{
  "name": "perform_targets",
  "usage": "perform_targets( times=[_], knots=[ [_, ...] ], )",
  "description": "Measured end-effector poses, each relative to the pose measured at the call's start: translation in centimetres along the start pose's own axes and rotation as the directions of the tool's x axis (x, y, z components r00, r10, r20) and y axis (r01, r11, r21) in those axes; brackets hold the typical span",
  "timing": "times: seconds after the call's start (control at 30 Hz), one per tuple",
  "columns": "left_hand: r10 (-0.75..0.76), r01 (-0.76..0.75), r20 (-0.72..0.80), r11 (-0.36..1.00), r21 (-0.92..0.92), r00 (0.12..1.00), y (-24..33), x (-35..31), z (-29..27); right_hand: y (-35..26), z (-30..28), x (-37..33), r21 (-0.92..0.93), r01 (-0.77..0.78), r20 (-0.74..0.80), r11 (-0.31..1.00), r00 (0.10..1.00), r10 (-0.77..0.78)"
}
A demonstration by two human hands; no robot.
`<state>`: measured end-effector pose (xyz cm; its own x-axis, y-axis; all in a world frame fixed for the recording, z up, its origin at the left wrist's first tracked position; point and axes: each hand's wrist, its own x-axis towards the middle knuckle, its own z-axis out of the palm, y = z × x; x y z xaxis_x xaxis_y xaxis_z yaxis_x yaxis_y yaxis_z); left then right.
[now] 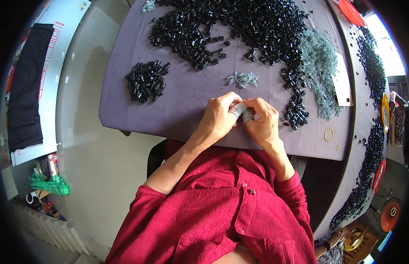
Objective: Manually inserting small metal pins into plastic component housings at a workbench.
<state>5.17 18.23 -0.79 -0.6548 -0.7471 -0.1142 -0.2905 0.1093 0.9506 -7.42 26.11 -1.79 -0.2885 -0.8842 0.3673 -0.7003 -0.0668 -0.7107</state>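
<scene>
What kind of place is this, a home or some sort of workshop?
Probably a small hand-assembly workshop, perhaps run from a home. A purple table is heaped with small black plastic parts and grey metal pins, and both hands meet over one piece, fingertips wrapped in grey tape.

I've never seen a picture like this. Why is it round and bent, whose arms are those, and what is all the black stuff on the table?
The camera sits on a person's head and looks down, and its wide lens bends the edges. The left hand and right hand meet over a purple table, pinching something small with grey-wrapped fingertips. On the table lie a large heap of black plastic parts, a smaller black pile, a few grey metal pieces, a bigger grey heap and a rubber band.
</scene>
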Motion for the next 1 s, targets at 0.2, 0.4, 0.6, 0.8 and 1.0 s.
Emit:
perform_targets(
  times=[0.2, 0.4, 0.6, 0.8, 1.0],
  knots=[
    [-0.19, 0.2, 0.064, 0.949, -0.242, 0.98, 0.1, 0.6, -0.4, -0.3, 0.3, 0.2, -0.076, 0.053, 0.012, 0.996, 0.999, -0.052],
    [-0.155, 0.161, 0.044, 0.95, -0.268, 0.987, -0.2, 0.3, -0.3, -0.9, -0.3, -0.3, -0.097, 0.062, 0.011, 0.993, 0.998, -0.061],
    [-0.222, 0.232, 0.07, 0.913, -0.336, 0.973, 0.0, 0.2, -0.6, -0.3, 0.7, -0.7, -0.073, 0.042, -0.007, 0.996, 0.999, -0.043],
    [-0.186, 0.194, 0.059, 0.917, -0.349, 0.981, 0.3, 0.0, -0.5, -0.2, 0.9, -0.4, -0.121, 0.082, 0.008, 0.989, 0.997, -0.082],
    [-0.165, 0.181, 0.076, 0.926, -0.332, 0.983, 0.2, 0.3, -0.6, -0.3, 0.7, 0.0, -0.106, 0.042, 0.024, 0.993, 0.999, -0.04]
  ],
)
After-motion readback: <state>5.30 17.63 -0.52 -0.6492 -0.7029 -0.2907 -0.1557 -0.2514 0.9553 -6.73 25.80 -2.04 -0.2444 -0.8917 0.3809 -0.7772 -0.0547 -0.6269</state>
